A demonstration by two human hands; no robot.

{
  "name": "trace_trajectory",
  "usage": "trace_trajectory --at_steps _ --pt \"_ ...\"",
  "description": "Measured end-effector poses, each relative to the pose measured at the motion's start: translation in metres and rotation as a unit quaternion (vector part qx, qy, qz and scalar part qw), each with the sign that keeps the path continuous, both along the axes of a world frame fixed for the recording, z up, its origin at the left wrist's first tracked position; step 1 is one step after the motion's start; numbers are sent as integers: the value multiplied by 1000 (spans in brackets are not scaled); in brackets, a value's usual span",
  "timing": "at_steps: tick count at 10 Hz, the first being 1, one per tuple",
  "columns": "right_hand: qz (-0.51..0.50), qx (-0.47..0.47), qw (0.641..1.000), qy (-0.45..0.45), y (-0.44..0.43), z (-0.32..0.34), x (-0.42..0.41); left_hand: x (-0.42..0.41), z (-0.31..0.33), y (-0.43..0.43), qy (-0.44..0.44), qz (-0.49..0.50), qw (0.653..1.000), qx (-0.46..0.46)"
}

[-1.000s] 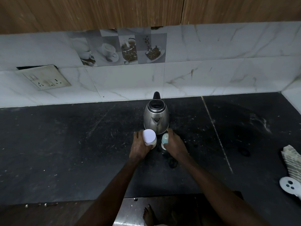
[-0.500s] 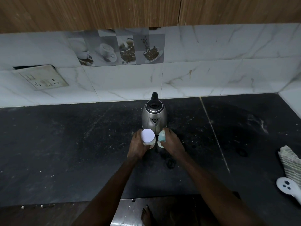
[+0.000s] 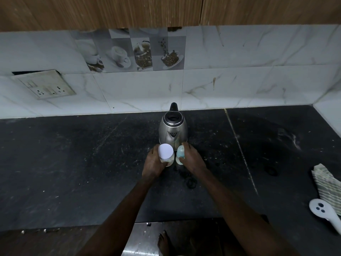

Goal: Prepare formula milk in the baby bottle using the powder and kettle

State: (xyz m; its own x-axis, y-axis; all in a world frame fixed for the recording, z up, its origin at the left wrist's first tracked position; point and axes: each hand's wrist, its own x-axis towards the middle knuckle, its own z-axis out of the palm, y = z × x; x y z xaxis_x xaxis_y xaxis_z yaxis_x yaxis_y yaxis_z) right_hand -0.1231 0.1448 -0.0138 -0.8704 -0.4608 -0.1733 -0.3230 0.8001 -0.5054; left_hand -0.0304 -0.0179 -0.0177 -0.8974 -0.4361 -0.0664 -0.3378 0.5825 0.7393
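Dark stone surface [image 3: 73,163], white tiled wall behind. Steel kettle [image 3: 173,130] stands upright near the wall, lid shut, spout facing the person; contents not visible. Just in front of it, two small containers side by side, nearly touching. Left hand [image 3: 154,166] is wrapped around a clear jar [image 3: 166,155] with a white lid on; pale contents show low through the wall, kind not discernible. Right hand [image 3: 191,159] is closed around the bottle [image 3: 180,154], pale teal top on, upright; fill level hidden by fingers. Whether either rests on the surface: cannot tell. Far right, well apart: a striped cloth [image 3: 325,185] and a white handled tool [image 3: 324,212] lying flat.
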Motion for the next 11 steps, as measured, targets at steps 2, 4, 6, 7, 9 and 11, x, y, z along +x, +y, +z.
trace_trajectory --at_steps 2,4,6,7,9,11 --pt "5 -6 1000 -11 1 1 -2 0 -1 2 -2 1 1000 2" --pt "8 -15 1000 -19 2 -1 -1 -1 -3 1 -5 2 1000 -5" --pt "-2 -29 999 -30 1 0 2 -1 -10 0 -10 -5 1000 -10" --pt "2 -26 999 -25 4 3 7 -3 -14 -2 -23 1 1000 -13" --pt "4 -21 1000 -4 11 5 13 2 -18 -1 -20 -24 999 -27" --pt "-5 -53 997 65 21 -7 14 26 -24 3 57 -24 997 -52"
